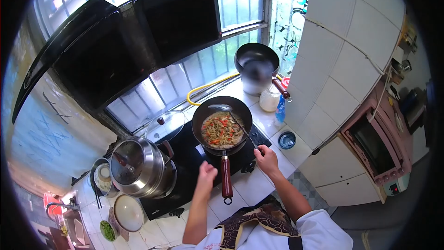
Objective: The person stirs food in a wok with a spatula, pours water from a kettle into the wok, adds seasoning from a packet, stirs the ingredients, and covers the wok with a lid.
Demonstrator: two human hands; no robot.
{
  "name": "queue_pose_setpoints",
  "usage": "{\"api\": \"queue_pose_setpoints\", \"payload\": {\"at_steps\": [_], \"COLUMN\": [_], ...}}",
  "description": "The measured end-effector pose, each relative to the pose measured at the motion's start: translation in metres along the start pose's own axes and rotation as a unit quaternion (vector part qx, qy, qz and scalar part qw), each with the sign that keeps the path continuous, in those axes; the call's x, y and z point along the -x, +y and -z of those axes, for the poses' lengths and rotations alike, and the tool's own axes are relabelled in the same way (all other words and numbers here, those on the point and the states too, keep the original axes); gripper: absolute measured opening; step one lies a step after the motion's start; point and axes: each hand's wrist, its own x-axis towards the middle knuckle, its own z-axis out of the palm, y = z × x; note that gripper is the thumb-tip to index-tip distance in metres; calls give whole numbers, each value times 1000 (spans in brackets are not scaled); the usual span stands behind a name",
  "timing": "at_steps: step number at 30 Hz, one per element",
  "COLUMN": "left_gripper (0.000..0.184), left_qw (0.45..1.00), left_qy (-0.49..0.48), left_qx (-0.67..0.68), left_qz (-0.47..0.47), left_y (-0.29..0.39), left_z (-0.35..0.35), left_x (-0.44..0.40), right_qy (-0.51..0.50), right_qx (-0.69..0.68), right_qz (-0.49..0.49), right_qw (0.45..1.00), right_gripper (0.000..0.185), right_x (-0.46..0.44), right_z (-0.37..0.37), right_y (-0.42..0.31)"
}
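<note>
A dark wok (199, 125) with a reddish-brown wooden handle (226, 178) sits on the black gas stove (159, 206). In it lie shredded pale food and red pepper strips (222, 129). My right hand (266, 159) is closed round the thin dark handle of a spatula (241, 128), which reaches into the wok; its shiny head appears near the wok's far side, though its shape is unclear. Left of the wok handle and apart from it, my left hand (208, 173) hangs over the stove with fingers curled and nothing seen in them.
A lidded steel pot (143, 169) stands on the left burner, a glass lid (165, 127) behind it. Another dark pan (256, 55), a white jar (269, 99) and a blue bottle (280, 110) are at back right. Bowls, including chopped greens (107, 230), stand front left.
</note>
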Motion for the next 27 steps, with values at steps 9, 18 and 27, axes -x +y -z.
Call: {"api": "queue_pose_setpoints", "payload": {"at_steps": [9,18,27], "left_gripper": [77,73,38], "left_qw": [917,753,682], "left_qy": [191,250,153], "left_qx": [-344,-577,-699], "left_qz": [-71,194,149], "left_y": [165,101,56], "left_z": [2,77,128], "left_x": [-222,-341,-360], "right_qy": [-50,-126,-114], "right_qx": [-168,-302,-294], "right_qz": [-72,-175,-197], "right_qw": [982,928,928], "right_gripper": [15,15,17], "right_x": [18,29,37], "right_z": [9,44,43], "right_y": [15,9,-1]}}
